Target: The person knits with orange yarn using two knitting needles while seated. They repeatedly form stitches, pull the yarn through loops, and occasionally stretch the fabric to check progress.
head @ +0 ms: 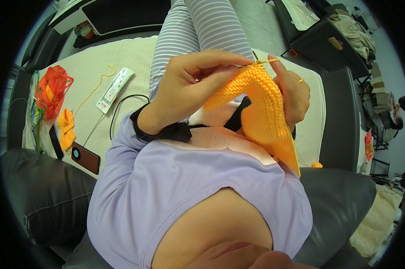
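My left hand (185, 87) pinches the top edge of a yellow knitted piece (266, 87), thumb and forefinger closing near the tip of a knitting needle (255, 55). The fabric bends over in an arch and hangs down toward my chest on the right. On its far side, my right hand (293, 92) grips the work, its lower fingers partly hidden by the knitting. A strand of yellow yarn (271, 61) runs from the needle to my raised right forefinger. Most of the needle is covered by my fingers and the stitches.
On the cream sofa cover (128, 50) to my left lie a red plastic bag (54, 90), a small yellow knitted piece (66, 129), a long white packet (115, 90), a brown phone (85, 158) and a black cable (121, 101). Dark cushions (51, 198) flank me.
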The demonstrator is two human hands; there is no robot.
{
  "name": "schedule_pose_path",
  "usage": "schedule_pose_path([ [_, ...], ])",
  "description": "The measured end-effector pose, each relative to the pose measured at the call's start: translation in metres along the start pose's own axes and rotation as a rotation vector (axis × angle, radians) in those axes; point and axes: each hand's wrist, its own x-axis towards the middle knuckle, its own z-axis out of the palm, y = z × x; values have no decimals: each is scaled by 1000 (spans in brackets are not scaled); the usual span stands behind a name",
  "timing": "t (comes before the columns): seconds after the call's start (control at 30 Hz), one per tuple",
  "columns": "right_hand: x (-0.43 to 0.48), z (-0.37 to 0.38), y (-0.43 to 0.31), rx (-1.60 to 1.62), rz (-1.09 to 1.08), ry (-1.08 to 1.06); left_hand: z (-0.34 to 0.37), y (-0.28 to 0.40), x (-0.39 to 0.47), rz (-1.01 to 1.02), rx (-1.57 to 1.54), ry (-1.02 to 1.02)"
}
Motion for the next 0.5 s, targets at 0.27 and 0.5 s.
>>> schedule_pose_path([
  [0.27, 1, 6, 6, 151, -96, -35, 1, 2, -1, -73, 2, 17],
  [0.5, -2, 1, -2, 151, -35, -50, 1, 2, 1, -78, -16, 125],
])
